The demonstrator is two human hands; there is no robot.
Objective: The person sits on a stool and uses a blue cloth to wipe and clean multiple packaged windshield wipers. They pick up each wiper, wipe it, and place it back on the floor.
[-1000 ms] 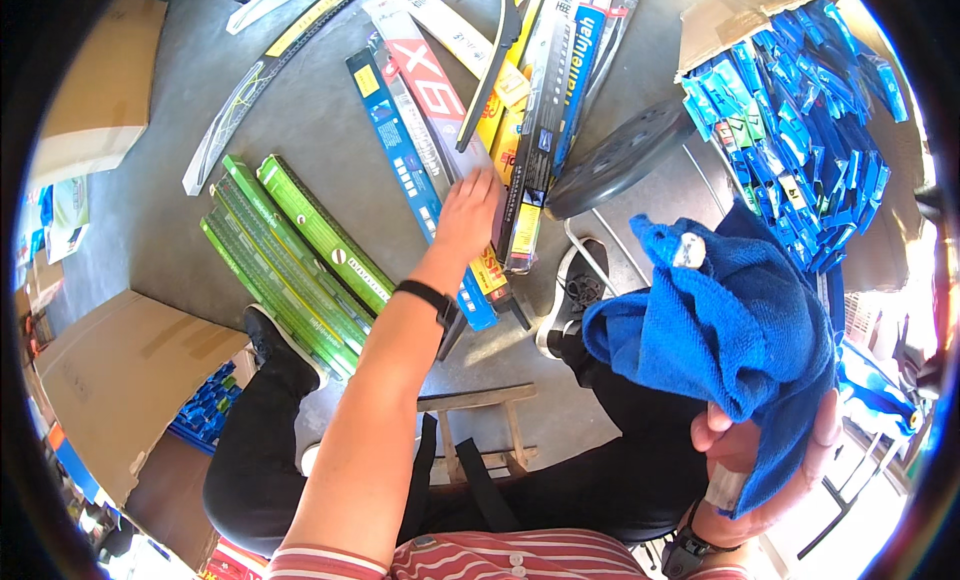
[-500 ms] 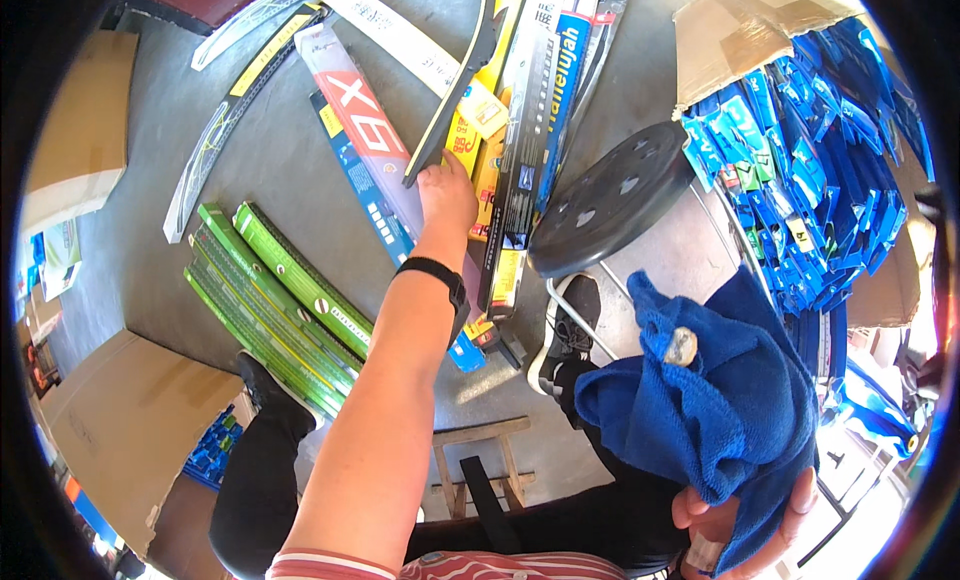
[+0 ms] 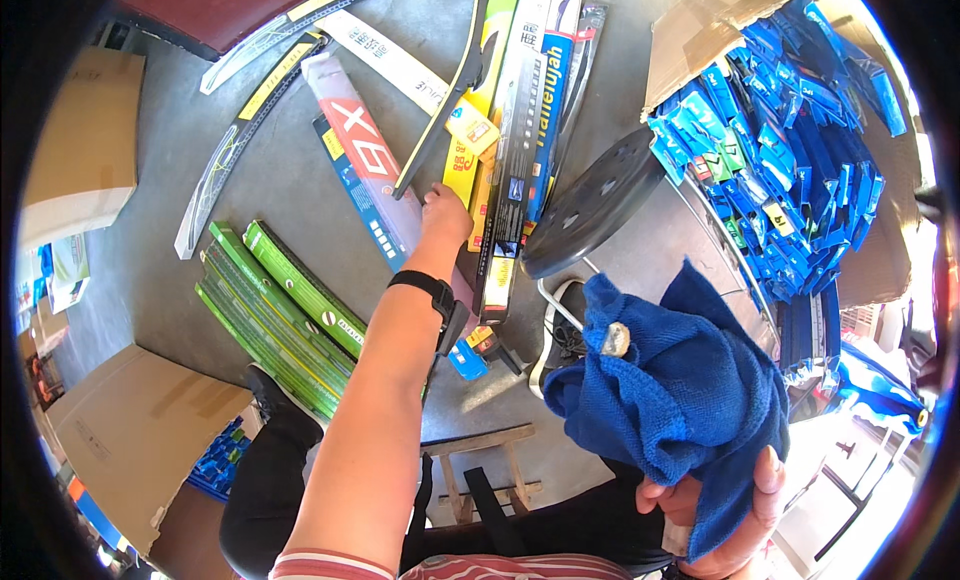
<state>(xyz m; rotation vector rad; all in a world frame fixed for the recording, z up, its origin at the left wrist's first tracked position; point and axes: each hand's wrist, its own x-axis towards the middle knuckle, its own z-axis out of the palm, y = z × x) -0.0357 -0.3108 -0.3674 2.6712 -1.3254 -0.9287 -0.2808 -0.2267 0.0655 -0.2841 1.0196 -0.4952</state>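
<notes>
My left hand (image 3: 446,215) reaches into the pile of long packages, its fingers curled at the pink-and-lilac package (image 3: 360,140), beside a yellow package (image 3: 459,165) and just below the tip of a black wiper blade (image 3: 432,130); what it grips is hidden. My right hand (image 3: 745,510), at lower right, holds a bunched blue towel (image 3: 680,380) with a pale object (image 3: 615,340) poking out near its top. A long black package (image 3: 510,220) lies right of my left hand, and a bundle of curved green packages (image 3: 270,310) lies to the left.
An open carton of blue packets (image 3: 770,160) stands at upper right, beside a black stool seat (image 3: 590,200). Cardboard boxes (image 3: 80,140) line the left side, another open one (image 3: 130,440) at lower left. A wooden frame (image 3: 480,435) lies between my legs. Curved clear packages (image 3: 240,120) lie at upper left.
My left hand has shifted a little leftward and stays among the packages, its fingertips now higher beside the yellow one. My right hand and the towel have moved down and toward the left.
</notes>
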